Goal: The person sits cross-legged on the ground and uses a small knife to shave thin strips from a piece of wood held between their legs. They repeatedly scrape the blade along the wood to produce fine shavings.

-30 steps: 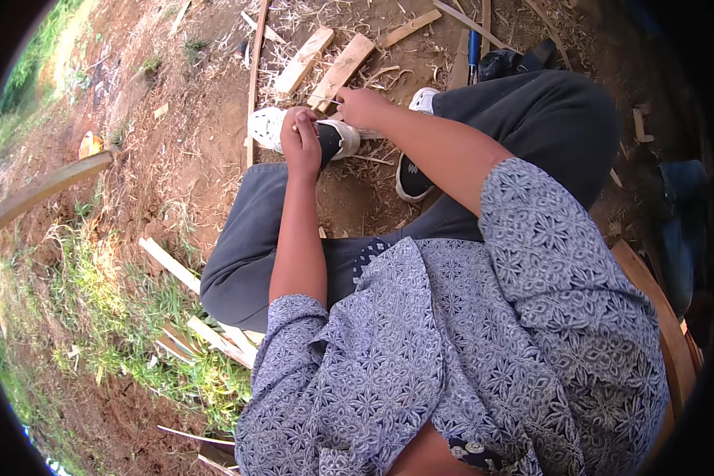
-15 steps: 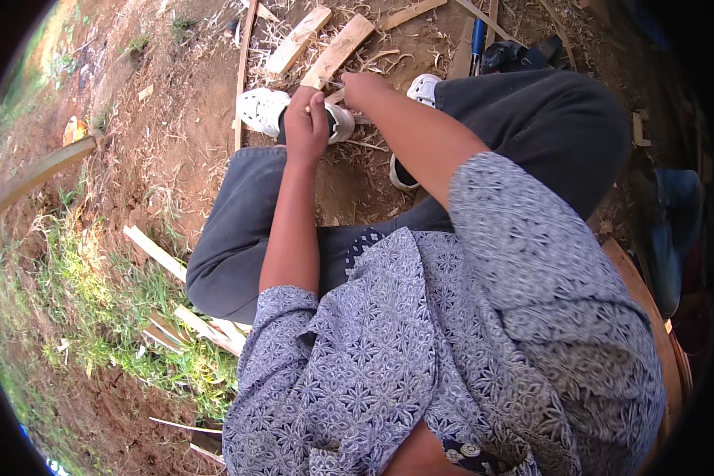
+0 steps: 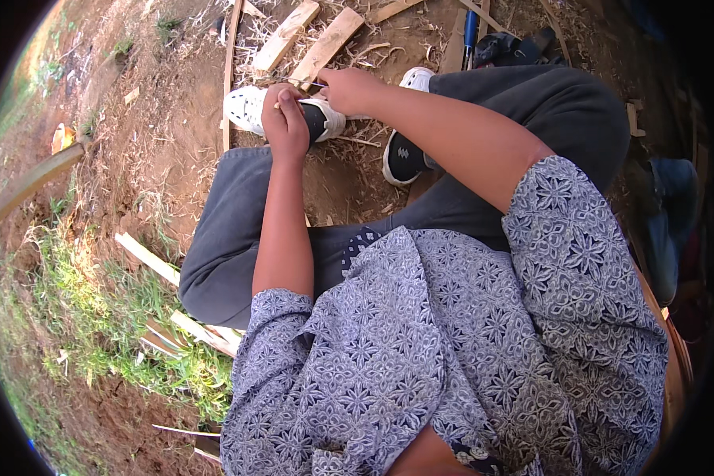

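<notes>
My left hand (image 3: pixel 286 131) is closed in a fist over the white shoe, with the pale tip of a thin stick (image 3: pixel 278 105) showing by the thumb. Just right of it, my right hand (image 3: pixel 351 90) is closed around a small tool, mostly hidden in the fingers. A thin, bluish blade-like edge (image 3: pixel 318 84) shows between the two hands, too small to make out well. Both hands are close together above the white-and-black shoe (image 3: pixel 247 109) on my left foot.
Flat wooden pieces (image 3: pixel 287 36) and shavings lie on the dirt beyond my feet. A blue-handled tool (image 3: pixel 470 30) is beside a dark bundle (image 3: pixel 517 49) at the far right. Split strips (image 3: pixel 147 258) lie on grass at the left. A curved pole (image 3: pixel 32 186) juts in from the left edge.
My right elbow has swung out to the right, and that forearm lies flatter across my leg. Both hands remain closed and close together. The whole view has shifted slightly.
</notes>
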